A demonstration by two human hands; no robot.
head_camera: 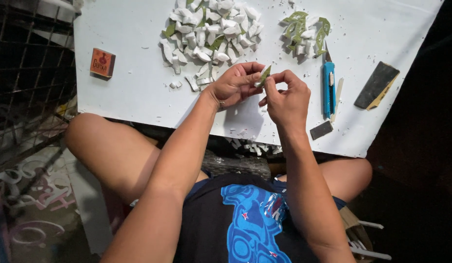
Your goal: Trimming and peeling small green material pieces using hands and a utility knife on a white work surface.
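Both hands, left hand (234, 84) and right hand (286, 100), are pinching one small green-and-white piece (263, 76) between closed fingers, above the white desk (133, 83), near the blue utility knife (328, 87).

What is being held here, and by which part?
A small green leaf-shaped piece, pinched at its lower end between the fingertips of the left hand and the right hand, its pointed tip sticking up free.
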